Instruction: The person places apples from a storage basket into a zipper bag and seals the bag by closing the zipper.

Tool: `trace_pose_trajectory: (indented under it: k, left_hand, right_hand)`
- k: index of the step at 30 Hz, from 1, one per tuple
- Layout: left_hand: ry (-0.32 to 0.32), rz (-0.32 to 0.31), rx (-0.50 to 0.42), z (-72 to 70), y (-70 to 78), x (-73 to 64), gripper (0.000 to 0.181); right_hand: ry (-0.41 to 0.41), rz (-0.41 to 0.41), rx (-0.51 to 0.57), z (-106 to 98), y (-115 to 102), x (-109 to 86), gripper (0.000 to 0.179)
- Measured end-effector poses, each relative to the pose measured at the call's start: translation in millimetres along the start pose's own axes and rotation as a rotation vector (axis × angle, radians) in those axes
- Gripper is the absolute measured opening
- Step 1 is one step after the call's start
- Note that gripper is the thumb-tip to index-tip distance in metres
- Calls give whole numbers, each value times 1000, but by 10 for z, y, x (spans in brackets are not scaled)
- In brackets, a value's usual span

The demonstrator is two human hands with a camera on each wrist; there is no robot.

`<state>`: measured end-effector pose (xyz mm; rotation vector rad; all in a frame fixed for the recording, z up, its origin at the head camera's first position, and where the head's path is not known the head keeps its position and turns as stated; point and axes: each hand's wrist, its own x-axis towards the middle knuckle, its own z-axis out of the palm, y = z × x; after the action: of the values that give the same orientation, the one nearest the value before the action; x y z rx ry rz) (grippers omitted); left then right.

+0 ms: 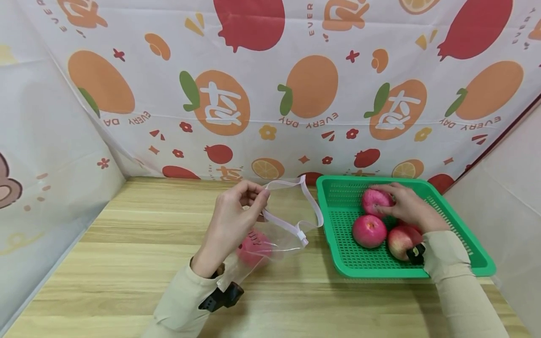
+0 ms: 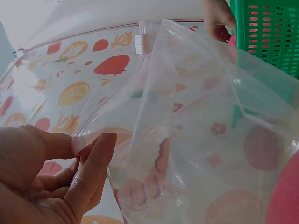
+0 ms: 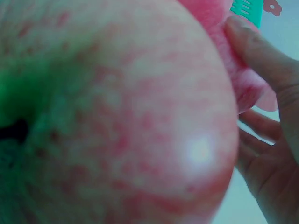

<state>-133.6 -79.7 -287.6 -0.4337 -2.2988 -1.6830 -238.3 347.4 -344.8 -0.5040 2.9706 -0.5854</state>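
In the head view my left hand (image 1: 230, 225) pinches the edge of a clear zip bag (image 1: 310, 202) between thumb and fingers. The bag's mouth gapes, with a white slider on its strip, and a red apple (image 1: 253, 249) shows through its lower part. The left wrist view has the thumb and fingers at the rim, the clear film (image 2: 196, 140) spreading to the right. My right hand (image 1: 407, 206) reaches into a green basket (image 1: 329, 253) and grips a pinkish-red apple (image 1: 375, 202) at the back, thumb on its near side.
Beside the gripped apple, a red apple (image 1: 369, 231) and a paler, mottled apple (image 1: 400, 243) lie in the basket. That mottled apple (image 3: 131, 116) fills much of the right wrist view. A fruit-print cloth (image 1: 262, 141) hangs behind the wooden table (image 1: 127, 263).
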Motion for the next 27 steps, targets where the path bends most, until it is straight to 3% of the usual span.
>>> trace_pose_trajectory:
  k: [5,16,27]
  left_hand:
    - [0,-2,0,-1,-2,7,6]
    - [0,-7,-4,1,5,12,7]
    - [-5,-17,-15,13,1,5,7]
  right_hand:
    - [58,-24,31,-4,-16,15,70]
    - [319,-215,32,3,-46,46,65]
    - [488,-295,81,-48,-120,-4,74]
